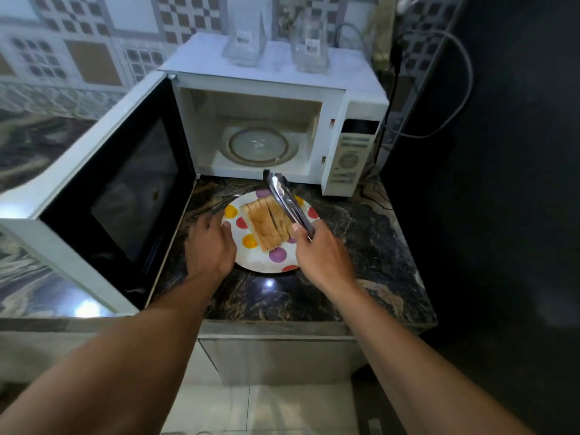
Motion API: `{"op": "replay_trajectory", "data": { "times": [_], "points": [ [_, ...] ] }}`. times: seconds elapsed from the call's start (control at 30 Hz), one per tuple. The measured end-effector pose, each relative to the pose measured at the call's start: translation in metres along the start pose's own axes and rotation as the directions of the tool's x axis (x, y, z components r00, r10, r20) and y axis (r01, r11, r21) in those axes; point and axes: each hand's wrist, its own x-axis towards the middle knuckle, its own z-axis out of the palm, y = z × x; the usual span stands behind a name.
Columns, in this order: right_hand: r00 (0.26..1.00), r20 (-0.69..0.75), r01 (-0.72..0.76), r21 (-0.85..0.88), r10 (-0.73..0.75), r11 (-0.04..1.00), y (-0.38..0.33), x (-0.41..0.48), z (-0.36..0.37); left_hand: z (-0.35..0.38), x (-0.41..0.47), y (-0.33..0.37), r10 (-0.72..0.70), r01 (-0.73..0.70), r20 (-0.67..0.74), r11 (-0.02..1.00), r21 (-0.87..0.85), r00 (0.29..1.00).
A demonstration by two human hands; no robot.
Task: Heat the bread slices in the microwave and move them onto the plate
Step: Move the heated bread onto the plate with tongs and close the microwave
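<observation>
Already the bread slices [266, 222] lay fanned on the spotted plate [260, 262], which sat on the dark marbled surface [361, 246] just in front of the microwave [351, 152]. Its door [119, 183] stood swung wide to the left, and the glass turntable [258, 146] inside was bare. The left hand [211, 243] gripped the plate's left rim, thumb on top. The right hand [320, 249] was curled round metal tongs [287, 199], held over the bread with their tips pointing toward the microwave. Two clear jars [244, 39] stood on top of it.
</observation>
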Motion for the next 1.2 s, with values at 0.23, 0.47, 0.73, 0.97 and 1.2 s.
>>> {"op": "replay_trajectory", "data": {
  "times": [0.23,0.47,0.73,0.97,1.2],
  "points": [
    [0.999,0.03,0.006,0.412,-0.02,0.911,-0.042,0.024,-0.005,-0.062,0.019,0.092,-0.125,0.258,0.233,0.631,-0.731,0.964],
    [0.984,0.176,-0.085,0.62,-0.033,0.78,-0.059,0.024,-0.019,-0.096,0.043,0.127,0.036,0.349,0.41,0.46,-0.817,0.912],
    [0.94,0.306,-0.051,0.559,-0.149,0.827,-0.048,0.041,-0.061,-0.116,0.072,0.141,0.134,0.25,0.374,0.535,-0.807,0.918],
    [0.906,0.358,0.035,0.472,-0.228,0.881,-0.038,0.062,-0.072,-0.135,0.085,0.161,0.153,0.173,0.311,0.57,-0.803,0.938],
    [0.926,0.285,-0.011,0.674,-0.246,0.739,-0.051,0.078,-0.083,-0.137,0.098,0.167,0.128,0.185,0.301,0.552,-0.813,0.945]
  ]
}}
